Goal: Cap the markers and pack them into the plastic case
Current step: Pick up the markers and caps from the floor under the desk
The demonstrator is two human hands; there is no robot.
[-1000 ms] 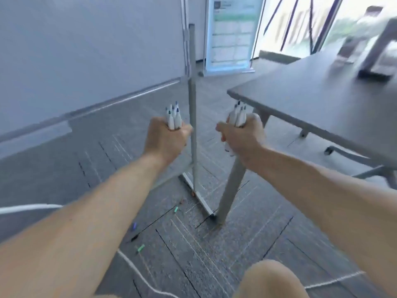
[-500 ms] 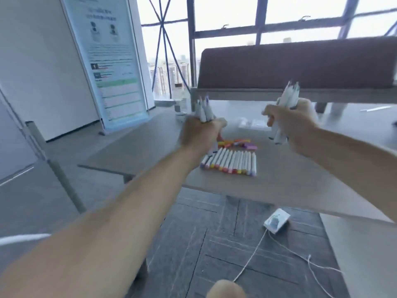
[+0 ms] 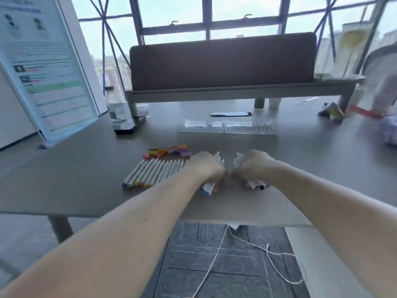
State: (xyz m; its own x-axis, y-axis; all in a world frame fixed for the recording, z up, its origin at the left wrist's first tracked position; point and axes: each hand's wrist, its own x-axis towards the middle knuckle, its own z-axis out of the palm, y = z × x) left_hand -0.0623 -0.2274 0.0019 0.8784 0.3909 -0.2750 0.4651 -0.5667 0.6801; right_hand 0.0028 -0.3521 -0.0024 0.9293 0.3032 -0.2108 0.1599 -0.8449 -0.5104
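Note:
My left hand [image 3: 206, 168] is closed around a bundle of white markers [image 3: 207, 187], low over the grey table [image 3: 86, 179] near its front edge. My right hand [image 3: 253, 166], a little to the right of it, grips a second bundle of markers [image 3: 256, 185]. Left of my left hand a row of several white markers [image 3: 154, 173] lies on the table, coloured ends toward me. Behind that row sits a small heap of loose coloured caps [image 3: 169, 151]. The clear plastic case [image 3: 227, 126] lies farther back at the table's middle.
A standing poster board [image 3: 43, 67] is at the left. A glass bottle [image 3: 115, 106] and a black stand base [image 3: 129, 125] sit at the back left. A brown padded partition [image 3: 221, 63] crosses the back. Clutter lies at the far right. White cords [image 3: 214, 261] trail on the floor below.
The view swung from the floor up to the table. Both hands, each still holding its marker bundle, came down from chest height to just above the table surface and moved close together.

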